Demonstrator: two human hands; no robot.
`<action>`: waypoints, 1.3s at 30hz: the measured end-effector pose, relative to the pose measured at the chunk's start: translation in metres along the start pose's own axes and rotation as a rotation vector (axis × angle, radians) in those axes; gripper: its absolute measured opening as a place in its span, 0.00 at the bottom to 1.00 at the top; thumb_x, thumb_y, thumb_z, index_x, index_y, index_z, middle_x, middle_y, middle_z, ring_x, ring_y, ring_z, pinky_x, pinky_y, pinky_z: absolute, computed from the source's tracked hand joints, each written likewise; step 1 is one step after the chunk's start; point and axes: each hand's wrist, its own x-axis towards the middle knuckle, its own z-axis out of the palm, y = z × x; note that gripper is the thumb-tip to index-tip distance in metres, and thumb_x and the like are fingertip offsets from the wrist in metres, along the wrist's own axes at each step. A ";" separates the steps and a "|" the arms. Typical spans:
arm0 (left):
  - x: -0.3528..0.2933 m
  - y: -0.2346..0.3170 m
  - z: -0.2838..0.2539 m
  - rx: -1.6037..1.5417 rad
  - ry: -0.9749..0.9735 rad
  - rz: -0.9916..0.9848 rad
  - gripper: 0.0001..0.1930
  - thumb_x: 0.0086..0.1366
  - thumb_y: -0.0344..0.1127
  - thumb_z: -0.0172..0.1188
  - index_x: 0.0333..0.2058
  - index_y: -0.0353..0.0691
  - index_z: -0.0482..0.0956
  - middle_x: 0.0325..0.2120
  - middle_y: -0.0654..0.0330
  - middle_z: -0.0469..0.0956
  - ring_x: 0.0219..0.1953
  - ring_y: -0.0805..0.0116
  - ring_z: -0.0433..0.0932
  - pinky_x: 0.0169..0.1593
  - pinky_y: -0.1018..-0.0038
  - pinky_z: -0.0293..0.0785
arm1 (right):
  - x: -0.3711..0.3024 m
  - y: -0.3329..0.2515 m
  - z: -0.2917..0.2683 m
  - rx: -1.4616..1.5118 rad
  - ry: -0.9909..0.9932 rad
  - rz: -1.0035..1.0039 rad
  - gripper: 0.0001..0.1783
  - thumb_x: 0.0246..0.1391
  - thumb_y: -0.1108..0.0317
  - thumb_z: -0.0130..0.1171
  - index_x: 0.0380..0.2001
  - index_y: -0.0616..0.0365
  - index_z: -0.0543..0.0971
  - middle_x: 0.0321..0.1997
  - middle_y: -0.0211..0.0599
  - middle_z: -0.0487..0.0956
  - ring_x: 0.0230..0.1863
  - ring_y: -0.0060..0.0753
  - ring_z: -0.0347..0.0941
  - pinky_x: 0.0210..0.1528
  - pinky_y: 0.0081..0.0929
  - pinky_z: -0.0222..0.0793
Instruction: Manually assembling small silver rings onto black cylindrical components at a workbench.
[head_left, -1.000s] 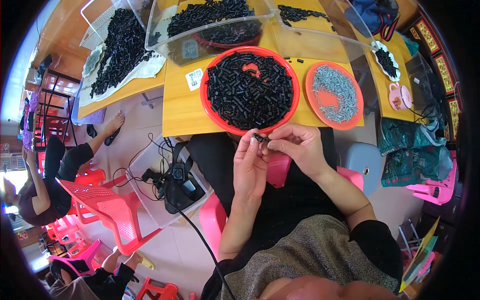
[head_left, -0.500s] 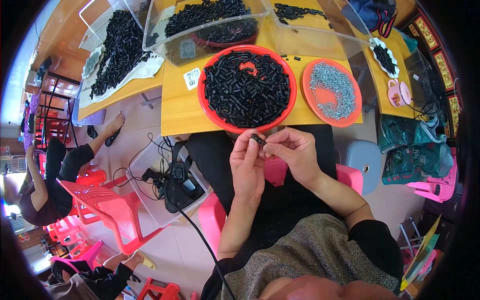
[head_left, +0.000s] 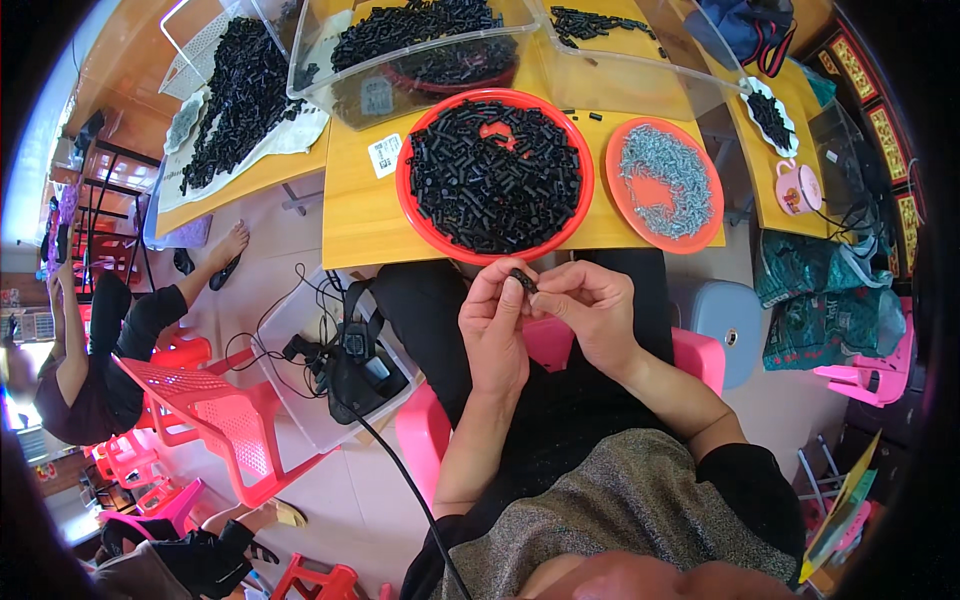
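Just in front of the table edge, my left hand [head_left: 494,325] pinches a small black cylindrical piece [head_left: 522,279] between thumb and fingers. From the other side, my right hand [head_left: 600,312] has its thumb and finger pressed together at the piece's lower end. Whatever those right fingertips hold is too small and covered to make out. Right beyond my hands stands a red basin [head_left: 588,180], heaped with similar black pieces [head_left: 465,195]. To its right, an orange plate [head_left: 645,200] carries many small silvery metal parts that look like screws [head_left: 688,190].
Clear plastic bins [head_left: 590,85] with more black pieces stand behind the basin. A further black pile [head_left: 235,110] lies on white cloth at left. A pink mug [head_left: 798,188] is at far right. Cables and a black bag [head_left: 365,385] fill a floor bin beside a pink chair [head_left: 215,410].
The black piece has tilted slightly and shifted a little to the right between my fingers. Both hands keep nearly the same place. A person at far left has moved their arms slightly.
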 end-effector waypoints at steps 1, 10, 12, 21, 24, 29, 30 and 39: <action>0.000 -0.001 -0.001 0.000 0.000 0.000 0.09 0.65 0.29 0.54 0.43 0.36 0.73 0.34 0.63 0.76 0.29 0.82 0.70 0.33 0.86 0.66 | 0.000 -0.001 0.001 -0.078 0.010 -0.068 0.04 0.49 0.81 0.60 0.31 0.67 0.78 0.31 0.37 0.79 0.33 0.21 0.75 0.38 0.19 0.74; -0.001 0.000 0.000 0.064 -0.011 0.005 0.09 0.64 0.29 0.54 0.43 0.36 0.74 0.35 0.64 0.76 0.31 0.82 0.70 0.33 0.86 0.64 | 0.003 0.002 -0.006 -0.353 -0.013 -0.252 0.07 0.45 0.81 0.63 0.30 0.65 0.79 0.32 0.37 0.79 0.33 0.21 0.76 0.37 0.18 0.73; -0.001 0.000 0.001 0.030 0.013 -0.025 0.10 0.64 0.29 0.54 0.44 0.36 0.74 0.34 0.64 0.76 0.31 0.82 0.71 0.34 0.86 0.65 | 0.006 0.000 -0.009 -0.431 -0.036 -0.317 0.08 0.44 0.80 0.64 0.30 0.64 0.79 0.32 0.37 0.79 0.32 0.22 0.76 0.36 0.18 0.73; -0.004 0.001 0.004 -0.086 -0.060 -0.156 0.11 0.65 0.28 0.53 0.45 0.36 0.72 0.36 0.62 0.77 0.36 0.77 0.74 0.40 0.82 0.70 | 0.013 -0.031 -0.015 -0.823 -0.146 -0.465 0.19 0.39 0.76 0.66 0.40 0.59 0.79 0.38 0.38 0.73 0.38 0.31 0.74 0.38 0.24 0.71; -0.006 0.003 0.015 -0.069 -0.068 -0.150 0.10 0.66 0.28 0.51 0.46 0.37 0.71 0.37 0.62 0.75 0.38 0.76 0.74 0.42 0.80 0.71 | 0.016 -0.040 -0.024 -0.852 -0.292 -0.438 0.22 0.40 0.76 0.66 0.43 0.58 0.78 0.42 0.39 0.71 0.39 0.33 0.73 0.40 0.25 0.71; -0.005 0.004 0.013 -0.051 -0.100 -0.165 0.11 0.66 0.31 0.51 0.46 0.37 0.70 0.37 0.62 0.74 0.38 0.77 0.73 0.41 0.81 0.69 | 0.017 -0.046 -0.026 -0.883 -0.379 -0.436 0.23 0.41 0.75 0.65 0.45 0.58 0.77 0.45 0.39 0.69 0.39 0.32 0.72 0.40 0.25 0.71; -0.004 0.004 0.010 -0.048 -0.130 -0.240 0.09 0.66 0.30 0.51 0.44 0.38 0.70 0.36 0.63 0.75 0.37 0.77 0.74 0.41 0.82 0.69 | 0.016 -0.045 -0.026 -0.853 -0.364 -0.412 0.22 0.41 0.75 0.65 0.44 0.59 0.77 0.45 0.39 0.69 0.39 0.31 0.72 0.40 0.25 0.71; -0.003 0.005 0.003 0.156 -0.252 -0.294 0.08 0.67 0.34 0.51 0.33 0.37 0.74 0.31 0.67 0.74 0.32 0.81 0.69 0.38 0.83 0.66 | 0.027 -0.071 -0.031 -1.105 -0.559 -0.526 0.20 0.42 0.67 0.66 0.42 0.58 0.75 0.36 0.38 0.72 0.35 0.35 0.72 0.37 0.29 0.69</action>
